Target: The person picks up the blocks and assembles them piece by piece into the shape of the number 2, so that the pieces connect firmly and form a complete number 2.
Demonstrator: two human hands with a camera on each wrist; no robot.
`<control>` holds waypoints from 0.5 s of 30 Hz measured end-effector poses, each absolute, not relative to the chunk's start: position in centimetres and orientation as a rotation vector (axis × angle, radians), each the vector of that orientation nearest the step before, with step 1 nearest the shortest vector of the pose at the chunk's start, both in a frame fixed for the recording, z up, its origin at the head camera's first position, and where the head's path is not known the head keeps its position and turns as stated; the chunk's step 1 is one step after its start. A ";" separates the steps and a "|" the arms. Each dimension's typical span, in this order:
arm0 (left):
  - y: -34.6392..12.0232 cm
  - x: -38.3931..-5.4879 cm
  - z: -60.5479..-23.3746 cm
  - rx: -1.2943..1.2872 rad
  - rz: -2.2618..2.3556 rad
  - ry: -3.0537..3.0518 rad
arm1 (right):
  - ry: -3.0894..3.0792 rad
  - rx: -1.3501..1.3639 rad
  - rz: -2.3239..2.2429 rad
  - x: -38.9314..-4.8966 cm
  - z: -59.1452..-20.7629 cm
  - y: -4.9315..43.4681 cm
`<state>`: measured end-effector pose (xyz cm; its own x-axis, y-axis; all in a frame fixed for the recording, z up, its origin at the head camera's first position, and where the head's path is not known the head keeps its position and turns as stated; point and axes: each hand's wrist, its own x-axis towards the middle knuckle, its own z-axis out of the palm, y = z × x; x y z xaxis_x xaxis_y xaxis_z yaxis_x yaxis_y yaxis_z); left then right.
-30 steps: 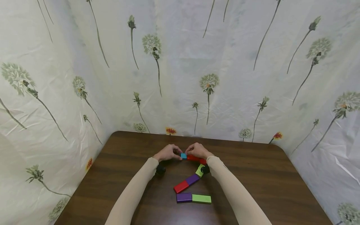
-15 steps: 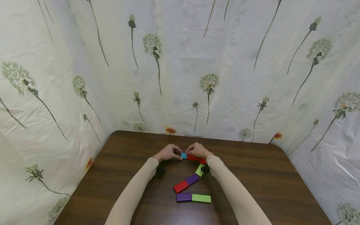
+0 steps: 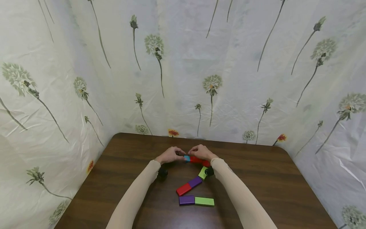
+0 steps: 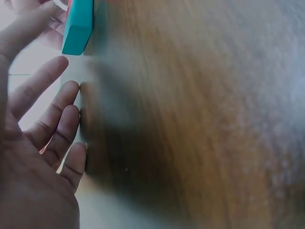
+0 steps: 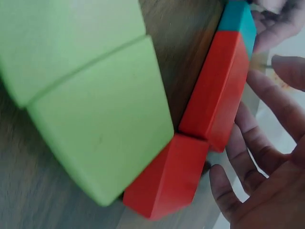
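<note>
In the head view, a small blue block (image 3: 187, 158) ends a bent row of blocks at the far side. My left hand (image 3: 170, 155) is at its left end, fingers relaxed; the left wrist view shows the blue block (image 4: 79, 26) beyond the index fingertip, not gripped. A long red block (image 3: 196, 160) adjoins it, with another red block (image 3: 206, 163) at the bend. Behind these, my right hand (image 3: 201, 153) has its fingers spread loosely. In the right wrist view its index fingertip lies close by the red block (image 5: 209, 90); contact cannot be told.
Nearer stand a green block (image 3: 203, 173), a purple block (image 3: 195, 182) and a red block (image 3: 184, 189) in a slanting line. A purple block (image 3: 186, 200) and a green block (image 3: 204, 201) lie end to end in front. Floral sheeting (image 3: 183, 79) surrounds the wooden table (image 3: 257, 190).
Both hands have eased slightly off the blue block, and the right fingertips have drawn back from it. The left thumb now covers part of its near left end. The blocks stay in place.
</note>
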<state>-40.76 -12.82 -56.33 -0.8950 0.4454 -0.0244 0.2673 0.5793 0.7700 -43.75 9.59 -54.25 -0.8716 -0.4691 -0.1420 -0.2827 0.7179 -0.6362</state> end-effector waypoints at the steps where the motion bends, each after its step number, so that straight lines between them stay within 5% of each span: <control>1: -12.8 -40.7 -56.3 0.588 1.214 2.598 | 2.634 -0.584 -0.910 -43.7 -54.2 9.8; 15: -12.6 -40.6 -56.2 0.494 1.234 2.681 | 2.676 -0.609 -0.964 -44.1 -54.9 12.5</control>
<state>-40.65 -12.55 -56.24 -0.9346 0.3556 0.0022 0.2328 0.6073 0.7596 -44.11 12.49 -54.88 -0.8865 -0.4566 -0.0751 -0.3038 0.6967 -0.6499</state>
